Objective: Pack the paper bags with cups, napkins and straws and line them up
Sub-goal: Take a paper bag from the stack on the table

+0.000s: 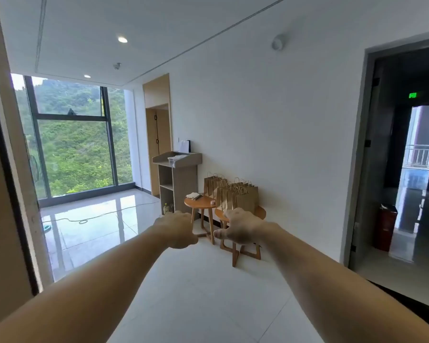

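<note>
Several brown paper bags [243,200] with twisted handles stand bunched on the right round wooden table [261,212], against the white wall. The left round table [200,204] carries a pile of white napkins [192,195], dark straws [197,198] and a small pale object [212,202]. Both my arms are stretched out in the air, well short of the tables. My left hand [177,229] is curled into a fist with nothing in it. My right hand [242,226] hangs with its back to me and the thumb out, empty, its fingers hidden behind it.
A grey lectern-style stand [178,169] with shelves is left of the tables, a clear plastic packet [174,160] on top. A cable [97,215] trails over the glossy floor by the window. An open doorway [404,157] with a red box [386,227] is at right.
</note>
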The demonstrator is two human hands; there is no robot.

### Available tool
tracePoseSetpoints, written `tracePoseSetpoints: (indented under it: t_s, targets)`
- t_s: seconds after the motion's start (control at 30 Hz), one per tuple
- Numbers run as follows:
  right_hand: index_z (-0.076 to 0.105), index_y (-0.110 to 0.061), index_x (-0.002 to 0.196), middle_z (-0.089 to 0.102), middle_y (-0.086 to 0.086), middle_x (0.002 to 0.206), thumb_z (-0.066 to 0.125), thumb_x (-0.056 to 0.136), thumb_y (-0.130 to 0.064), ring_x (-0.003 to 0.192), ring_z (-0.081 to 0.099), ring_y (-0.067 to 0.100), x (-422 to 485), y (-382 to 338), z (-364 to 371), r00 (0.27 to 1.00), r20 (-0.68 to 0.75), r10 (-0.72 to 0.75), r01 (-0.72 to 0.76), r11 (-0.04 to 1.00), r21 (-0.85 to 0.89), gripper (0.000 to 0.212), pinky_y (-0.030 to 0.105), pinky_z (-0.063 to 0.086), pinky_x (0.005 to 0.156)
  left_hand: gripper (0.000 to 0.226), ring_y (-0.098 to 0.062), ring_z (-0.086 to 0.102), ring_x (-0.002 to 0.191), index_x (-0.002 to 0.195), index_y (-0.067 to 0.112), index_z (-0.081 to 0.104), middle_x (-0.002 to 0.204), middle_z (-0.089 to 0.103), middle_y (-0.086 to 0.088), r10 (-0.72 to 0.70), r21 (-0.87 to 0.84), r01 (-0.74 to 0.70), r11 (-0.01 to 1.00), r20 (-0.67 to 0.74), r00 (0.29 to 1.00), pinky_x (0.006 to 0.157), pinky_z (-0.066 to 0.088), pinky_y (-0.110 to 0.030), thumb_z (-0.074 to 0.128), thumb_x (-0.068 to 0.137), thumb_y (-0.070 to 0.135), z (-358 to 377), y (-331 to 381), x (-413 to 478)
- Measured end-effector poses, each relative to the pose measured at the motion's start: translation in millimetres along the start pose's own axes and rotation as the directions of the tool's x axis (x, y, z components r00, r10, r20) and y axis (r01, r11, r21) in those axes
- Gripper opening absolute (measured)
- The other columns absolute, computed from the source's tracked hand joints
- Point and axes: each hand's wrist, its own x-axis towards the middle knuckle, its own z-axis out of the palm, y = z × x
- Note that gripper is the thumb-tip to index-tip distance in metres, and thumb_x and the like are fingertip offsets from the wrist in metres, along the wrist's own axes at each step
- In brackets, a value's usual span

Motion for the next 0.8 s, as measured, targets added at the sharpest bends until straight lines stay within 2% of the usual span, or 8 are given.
tracePoseSetpoints:
  t_s: [0.1, 0.17, 0.23, 0.3, 0.47, 0.63, 0.8]
  targets:
    - [0.037, -0.017, 0.149, 0.039, 0.007, 0.152, 0.061, 0.086, -0.061, 0.134, 0.043, 0.032, 10, 13, 6, 1.000, 0.023, 0.014, -0.013, 1.000, -0.009, 0.080, 0.045, 0.042, 0.107, 0.047, -0.015, 0.048, 0.102, 0.135, 0.015, 0.052, 0.130, 0.057, -0.004, -0.018, -0.008, 0.018, 1.000, 0.072, 0.997, 0.071, 0.036, -0.024, 0.057, 0.094, 0.039, 6, 7, 8]
    - [0.050, -0.015, 0.138, 0.052, 0.006, 0.138, 0.061, 0.084, -0.064, 0.120, 0.053, 0.028, 20, 22, 13, 0.998, 0.059, 0.013, -0.011, 1.000, -0.024, 0.073, 0.043, 0.050, 0.098, 0.049, -0.018, 0.052, 0.112, 0.136, 0.015, 0.050, 0.134, 0.056, -0.003, -0.031, -0.018, 0.033, 0.999, 0.101, 0.994, 0.077, 0.038, -0.025, 0.057, 0.094, 0.040, 13, 7, 17]
    - [0.054, -0.015, 0.131, 0.058, 0.005, 0.130, 0.060, 0.085, -0.063, 0.114, 0.057, 0.026, 32, 29, 24, 0.992, 0.123, 0.015, -0.014, 1.000, -0.006, 0.067, 0.041, 0.052, 0.092, 0.053, -0.020, 0.051, 0.122, 0.140, 0.016, 0.047, 0.137, 0.054, -0.003, -0.038, -0.022, 0.041, 0.999, 0.127, 0.991, 0.082, 0.039, -0.026, 0.057, 0.094, 0.041, 24, 6, 27]
    - [0.054, -0.014, 0.132, 0.058, 0.005, 0.132, 0.060, 0.086, -0.061, 0.115, 0.057, 0.027, 46, 33, 36, 0.983, 0.182, 0.010, -0.012, 1.000, 0.010, 0.066, 0.040, 0.051, 0.094, 0.055, -0.021, 0.051, 0.124, 0.141, 0.015, 0.046, 0.139, 0.053, -0.003, -0.052, -0.020, 0.055, 0.998, 0.145, 0.988, 0.083, 0.040, -0.027, 0.057, 0.094, 0.041, 34, 2, 37]
    - [0.043, -0.013, 0.144, 0.047, 0.007, 0.148, 0.058, 0.087, -0.062, 0.132, 0.047, 0.029, 99, 42, 60, 0.966, 0.260, 0.000, 0.003, 1.000, -0.011, 0.076, 0.044, 0.043, 0.107, 0.058, -0.020, 0.050, 0.125, 0.143, 0.015, 0.044, 0.139, 0.052, -0.003, -0.067, -0.016, 0.071, 0.997, 0.181, 0.981, 0.080, 0.038, -0.027, 0.057, 0.094, 0.043, 60, -21, 86]
    - [0.050, -0.011, 0.138, 0.055, 0.007, 0.139, 0.059, 0.088, -0.060, 0.121, 0.054, 0.026, 177, 36, 73, 0.965, 0.261, 0.001, 0.005, 1.000, -0.025, 0.070, 0.039, 0.048, 0.099, 0.057, -0.020, 0.051, 0.123, 0.142, 0.015, 0.044, 0.139, 0.052, -0.003, -0.067, -0.015, 0.071, 0.997, 0.196, 0.978, 0.078, 0.037, -0.028, 0.056, 0.093, 0.043, 80, -62, 153]
    - [0.050, -0.016, 0.137, 0.054, 0.004, 0.140, 0.061, 0.085, -0.061, 0.125, 0.052, 0.025, 260, 26, 78, 0.974, 0.227, 0.007, -0.012, 1.000, 0.020, 0.069, 0.037, 0.048, 0.094, 0.058, -0.020, 0.051, 0.122, 0.142, 0.016, 0.044, 0.137, 0.053, -0.002, -0.071, -0.049, 0.082, 0.995, 0.198, 0.978, 0.079, 0.039, -0.028, 0.057, 0.093, 0.043, 84, -107, 229]
